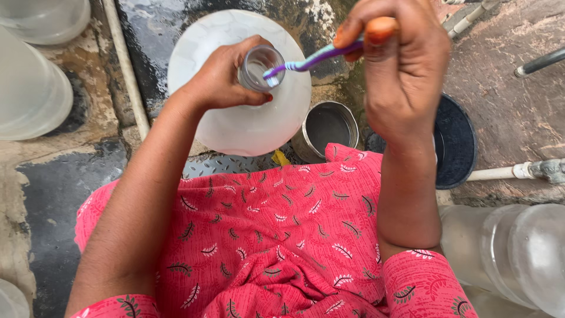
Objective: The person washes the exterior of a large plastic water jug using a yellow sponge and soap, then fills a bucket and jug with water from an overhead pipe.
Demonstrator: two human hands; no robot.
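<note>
My left hand (226, 76) grips the neck of a large translucent white water jug (247, 126) that stands upright on the wet ground in front of me. My right hand (400, 65) holds a purple and white toothbrush (312, 60) with an orange end. The brush's bristle head sits at the rim of the jug's open mouth (261, 66). My lap in a pink patterned garment fills the lower part of the view.
A small steel cup (327, 126) stands right of the jug, and a dark round lid or plate (456, 141) lies further right. Other translucent jugs lie at the left (32, 94) and lower right (518, 253). White pipes (126, 70) run across the wet stone floor.
</note>
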